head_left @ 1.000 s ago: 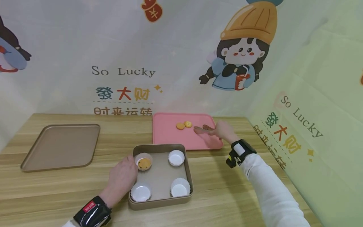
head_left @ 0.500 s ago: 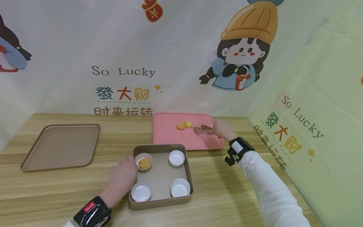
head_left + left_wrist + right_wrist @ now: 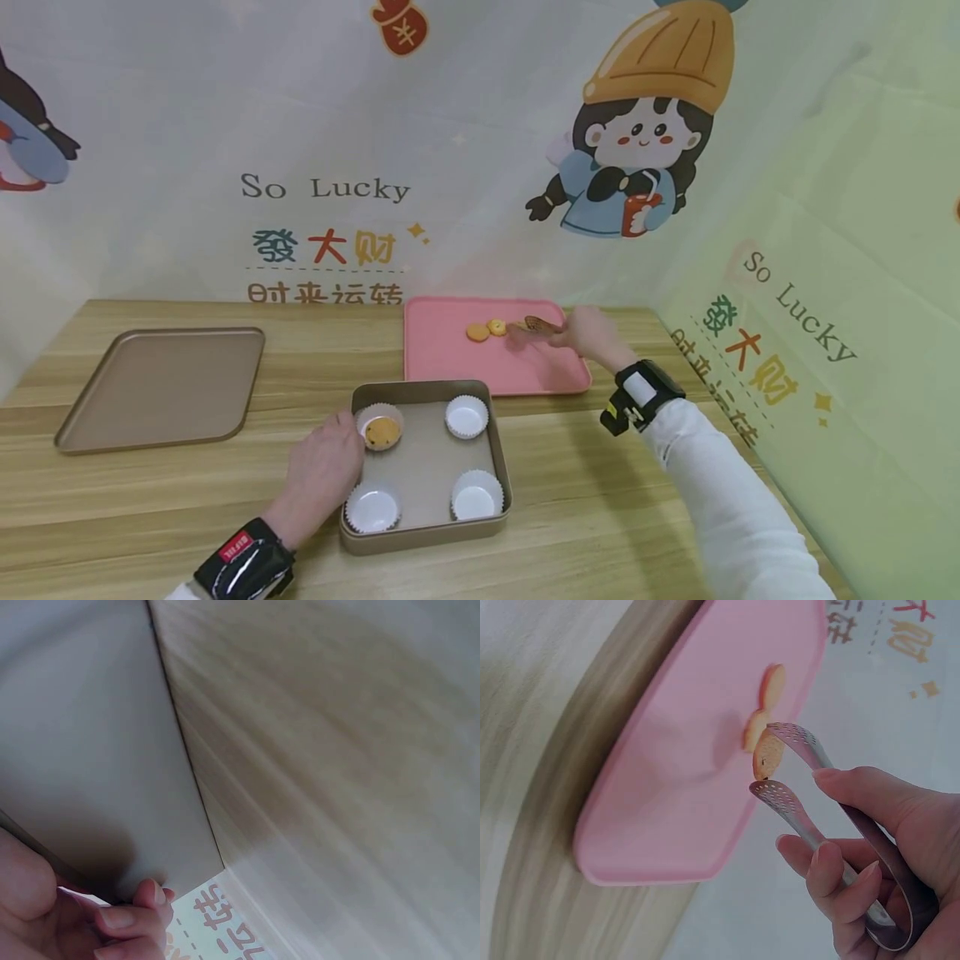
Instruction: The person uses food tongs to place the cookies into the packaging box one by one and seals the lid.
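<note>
My right hand (image 3: 596,333) holds metal tongs (image 3: 810,761) with perforated ends, over the pink tray (image 3: 450,367). A cookie (image 3: 769,755) is pinched between the tong tips, on edge. Two other cookies (image 3: 486,331) lie on the tray, just left of the tips. At the left side of a deep square baking pan (image 3: 427,475), my left hand (image 3: 330,458) grips the rim, as the left wrist view shows thumb and fingertips (image 3: 124,919) at its edge. Paper cups sit in the pan's corners; the far left cup (image 3: 369,415) has a cookie (image 3: 382,433) in it.
On the left of the wooden table (image 3: 300,333) lies a flat brown baking tray (image 3: 165,387). The pink tray stands behind the pan, close to the printed backdrop (image 3: 472,167). Another backdrop sheet (image 3: 847,450) borders the table on the right.
The tongs have risen slightly from the pink tray and moved a little left, with a cookie between the tips. My left hand and the pan have stayed where they were.
</note>
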`<state>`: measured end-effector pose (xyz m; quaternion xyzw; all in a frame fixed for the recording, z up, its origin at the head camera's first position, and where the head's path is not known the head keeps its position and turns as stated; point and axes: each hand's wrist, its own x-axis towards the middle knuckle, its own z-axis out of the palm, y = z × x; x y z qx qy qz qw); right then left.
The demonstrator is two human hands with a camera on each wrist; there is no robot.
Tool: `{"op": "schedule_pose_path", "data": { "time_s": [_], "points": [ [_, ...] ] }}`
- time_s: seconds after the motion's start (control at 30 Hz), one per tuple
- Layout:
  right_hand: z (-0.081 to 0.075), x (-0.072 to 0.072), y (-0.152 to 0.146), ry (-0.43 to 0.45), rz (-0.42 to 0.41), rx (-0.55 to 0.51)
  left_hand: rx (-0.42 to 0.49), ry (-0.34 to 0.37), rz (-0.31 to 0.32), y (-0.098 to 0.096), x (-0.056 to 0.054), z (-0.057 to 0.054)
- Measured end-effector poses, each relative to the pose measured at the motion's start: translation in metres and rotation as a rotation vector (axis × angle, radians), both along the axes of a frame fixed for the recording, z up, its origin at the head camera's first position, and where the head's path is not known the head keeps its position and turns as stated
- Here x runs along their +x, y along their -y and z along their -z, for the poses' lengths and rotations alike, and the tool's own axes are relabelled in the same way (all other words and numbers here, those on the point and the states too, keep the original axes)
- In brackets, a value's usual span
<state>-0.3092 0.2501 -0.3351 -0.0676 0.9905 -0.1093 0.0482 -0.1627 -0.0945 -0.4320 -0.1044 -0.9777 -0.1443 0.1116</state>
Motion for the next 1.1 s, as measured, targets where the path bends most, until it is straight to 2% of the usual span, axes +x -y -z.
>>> {"op": "schedule_pose_path", "data": {
  "time_s": [0.2, 0.3, 0.5, 0.63, 0.73, 0.87, 1.0, 1.1],
  "points": [
    [-0.02, 0.026, 0.007, -0.042, -0.085, -0.038, -0.001, 0.007, 0.004, 0.0, 0.0, 0.0],
    [-0.025, 0.044, 0.012, -0.093, -0.172, -0.042, -0.012, -0.017, 0.014, 0.0, 0.0, 0.001],
    [-0.027, 0.081, 0.025, -0.235, -0.411, 0.032, -0.028, -0.032, 0.015, 0.001, 0.0, 0.002],
    [-0.029, 0.099, 0.038, -0.292, -0.487, 0.129, -0.026, -0.023, 0.012, 0.001, 0.0, 0.001],
    [-0.032, 0.106, 0.048, -0.292, -0.51, 0.221, -0.021, -0.038, 0.015, 0.002, 0.0, 0.001],
    [-0.031, 0.109, 0.057, -0.319, -0.57, 0.319, -0.024, -0.065, 0.022, 0.002, 0.0, 0.002],
    [-0.029, 0.107, 0.063, -0.331, -0.611, 0.363, -0.029, -0.076, 0.032, 0.002, 0.001, 0.002],
    [-0.029, 0.105, 0.067, -0.299, -0.61, 0.383, -0.027, -0.066, 0.031, 0.003, 0.001, 0.001]
  ]
}}
